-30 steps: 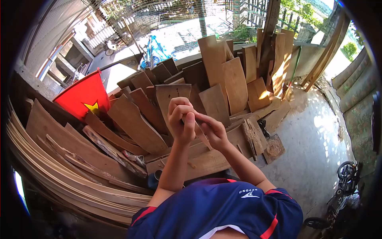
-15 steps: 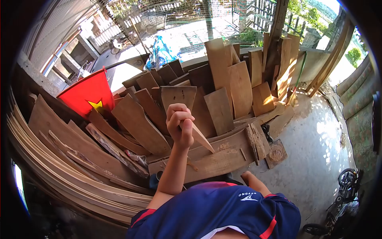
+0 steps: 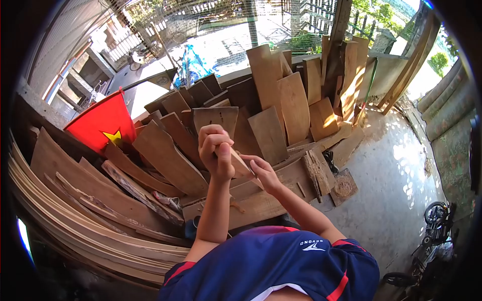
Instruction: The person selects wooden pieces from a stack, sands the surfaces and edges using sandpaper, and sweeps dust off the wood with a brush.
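My left hand [image 3: 217,153] is raised in front of my chest, its fingers wrapped round a tapered piece of wood [image 3: 240,165]. The wood is pale, slants down to the right and narrows toward its lower end. At that lower end is my right hand [image 3: 264,174], thumb and fingers closed on the piece. A small dark edge shows at the right fingertips; I cannot make out what it is. Below both hands lies a broad wooden plank [image 3: 261,204] with shavings on it.
Many boards [image 3: 296,108] lean along the low wall ahead. Long curved planks [image 3: 90,220] are stacked at my left. A red flag-like cloth with a yellow star [image 3: 103,123] stands behind them. A rough wood chunk [image 3: 315,173] rests on the plank. A small bike [image 3: 437,215] is at right.
My right hand has come up from beside my waist to the lower end of the wood. My left hand keeps its hold, and the view has shifted slightly.
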`<action>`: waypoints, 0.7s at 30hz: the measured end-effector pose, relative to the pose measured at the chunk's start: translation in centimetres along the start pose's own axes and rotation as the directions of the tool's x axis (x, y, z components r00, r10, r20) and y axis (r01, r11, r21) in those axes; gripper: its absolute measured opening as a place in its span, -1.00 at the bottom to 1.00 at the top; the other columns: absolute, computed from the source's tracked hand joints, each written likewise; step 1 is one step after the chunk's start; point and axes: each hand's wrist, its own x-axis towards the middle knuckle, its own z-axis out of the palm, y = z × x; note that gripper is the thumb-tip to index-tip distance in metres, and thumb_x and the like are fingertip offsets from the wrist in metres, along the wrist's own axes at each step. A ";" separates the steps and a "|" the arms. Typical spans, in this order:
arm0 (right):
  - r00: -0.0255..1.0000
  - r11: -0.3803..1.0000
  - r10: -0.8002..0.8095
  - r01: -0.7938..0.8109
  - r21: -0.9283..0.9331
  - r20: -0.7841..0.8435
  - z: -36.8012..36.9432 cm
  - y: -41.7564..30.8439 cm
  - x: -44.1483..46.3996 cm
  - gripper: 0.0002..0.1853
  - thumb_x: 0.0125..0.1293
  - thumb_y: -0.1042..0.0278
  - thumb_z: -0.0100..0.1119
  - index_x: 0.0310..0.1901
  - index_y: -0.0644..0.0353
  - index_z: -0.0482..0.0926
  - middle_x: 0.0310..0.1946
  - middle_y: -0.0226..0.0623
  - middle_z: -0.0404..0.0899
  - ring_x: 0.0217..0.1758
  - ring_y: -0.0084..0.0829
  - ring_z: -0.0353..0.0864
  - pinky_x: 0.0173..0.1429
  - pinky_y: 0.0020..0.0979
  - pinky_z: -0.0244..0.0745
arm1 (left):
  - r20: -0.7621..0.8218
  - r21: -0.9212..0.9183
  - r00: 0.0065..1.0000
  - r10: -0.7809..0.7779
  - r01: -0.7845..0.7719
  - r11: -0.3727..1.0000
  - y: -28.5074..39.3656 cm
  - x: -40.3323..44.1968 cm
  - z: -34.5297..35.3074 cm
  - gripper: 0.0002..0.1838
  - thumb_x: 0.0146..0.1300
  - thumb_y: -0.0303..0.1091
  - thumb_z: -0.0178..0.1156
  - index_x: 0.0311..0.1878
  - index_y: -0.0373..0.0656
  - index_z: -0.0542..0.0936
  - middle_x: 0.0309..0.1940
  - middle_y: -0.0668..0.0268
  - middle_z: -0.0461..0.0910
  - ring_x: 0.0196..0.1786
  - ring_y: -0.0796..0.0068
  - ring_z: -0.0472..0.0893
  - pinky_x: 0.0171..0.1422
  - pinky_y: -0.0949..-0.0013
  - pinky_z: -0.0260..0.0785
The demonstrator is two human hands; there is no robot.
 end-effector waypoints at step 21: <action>0.986 0.960 0.167 -0.166 -0.225 -0.017 -5.4 5.6 -2.7 -0.52 0.41 0.17 -0.20 0.31 0.10 0.17 0.24 -0.44 0.24 -0.17 -0.67 0.36 -0.17 -0.64 0.28 | 0.025 -0.027 1.000 -0.001 0.001 1.000 0.1 -0.1 0.2 -0.79 0.09 -0.27 0.03 -0.52 -0.21 0.46 -0.40 0.19 0.38 -0.39 0.46 0.38 -0.33 0.46 0.24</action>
